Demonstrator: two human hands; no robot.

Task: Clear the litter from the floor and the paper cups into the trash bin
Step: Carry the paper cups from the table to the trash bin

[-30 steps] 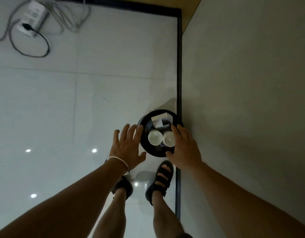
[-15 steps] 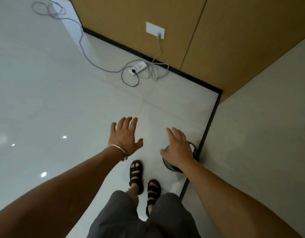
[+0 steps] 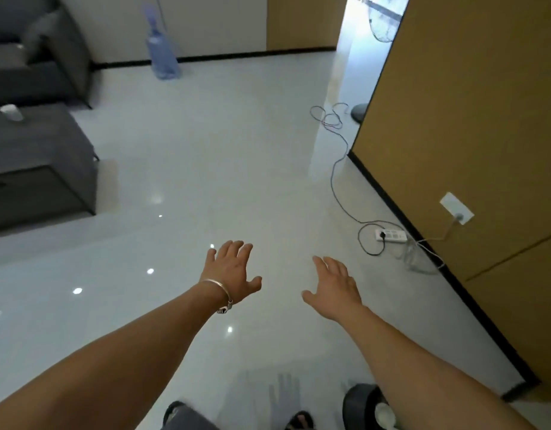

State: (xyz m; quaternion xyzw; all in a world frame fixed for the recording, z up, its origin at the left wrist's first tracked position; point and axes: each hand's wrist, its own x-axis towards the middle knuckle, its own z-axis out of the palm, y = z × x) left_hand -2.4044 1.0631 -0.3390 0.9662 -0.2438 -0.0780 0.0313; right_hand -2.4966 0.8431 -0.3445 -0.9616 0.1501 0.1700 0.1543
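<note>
My left hand [image 3: 234, 273], with a bracelet at the wrist, and my right hand [image 3: 336, 287] both stretch forward over the glossy white floor [image 3: 221, 169], fingers spread and holding nothing. The black round trash bin [image 3: 358, 401] stands at the bottom edge under my right forearm, with a white paper cup [image 3: 384, 414] visible inside it. Another paper cup [image 3: 12, 112] stands on the dark coffee table [image 3: 41, 156] at the far left.
A white power strip [image 3: 390, 234] with cables lies by the brown wall [image 3: 473, 119] on the right. A dark sofa [image 3: 35, 57] and a blue water bottle [image 3: 161, 55] stand at the back. A fan base [image 3: 359, 111] sits near the doorway.
The view has lifted from the bin up to the room. Both hands have come away from the bin rim and now reach forward over the floor, open.
</note>
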